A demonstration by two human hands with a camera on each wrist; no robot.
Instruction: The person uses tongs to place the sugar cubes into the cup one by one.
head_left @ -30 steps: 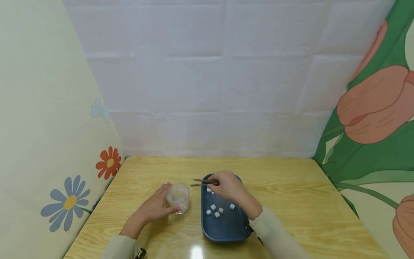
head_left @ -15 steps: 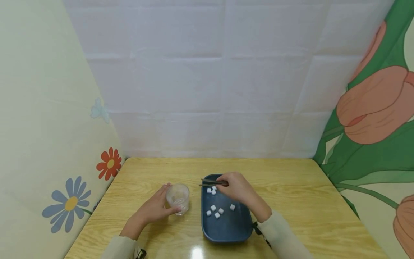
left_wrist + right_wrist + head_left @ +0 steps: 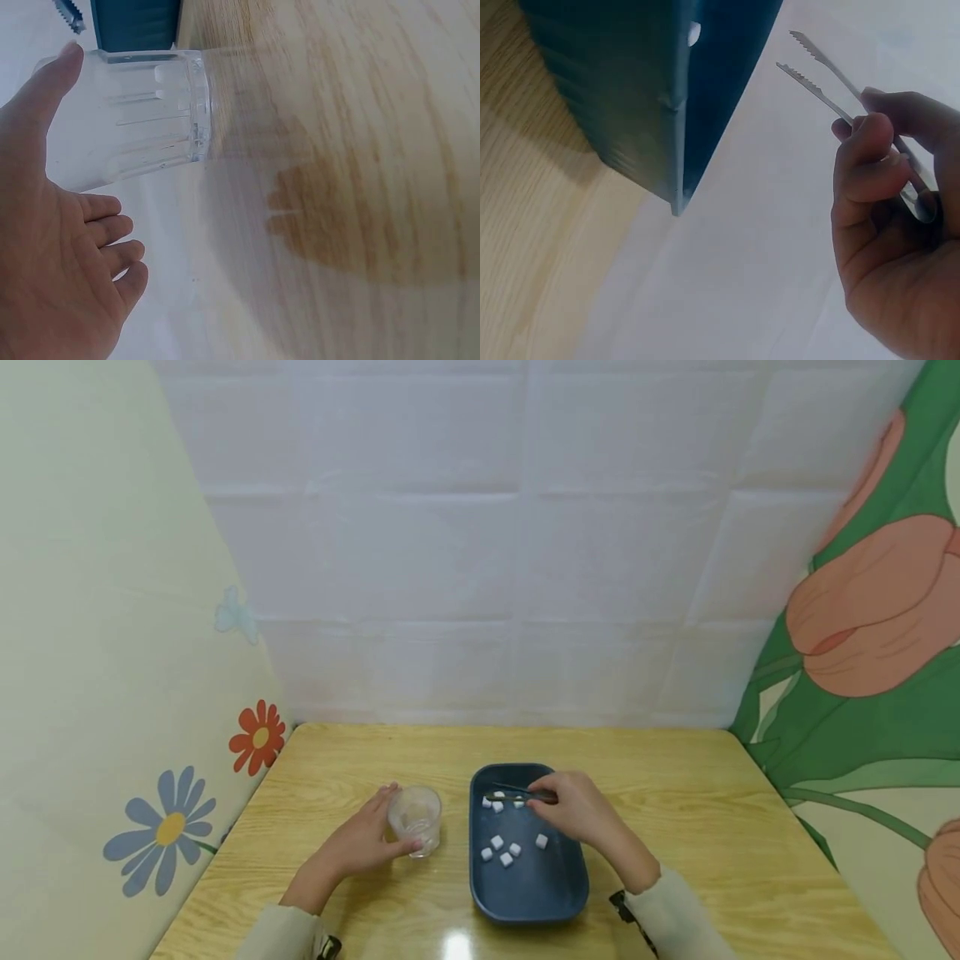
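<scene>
On the left, my left hand holds a clear glass upright on the table, thumb on its near side and fingers on its far side. The thumb lies against the glass wall in the left wrist view. My right hand pinches small metal tongs above the far end of a dark blue tray. Their serrated tips stand apart in the right wrist view, with nothing between the tongs' arms. Several white cubes lie in the tray, some partly hidden beneath the tongs.
The tray stands right of the glass on a wood-grain table. A white cloth hangs behind, with flower-patterned sheets on the left and a tulip print on the right.
My right hand has moved rightward with the tongs, from left of the tray's edge to above its far cubes. The left hand and the glass have stayed in place.
</scene>
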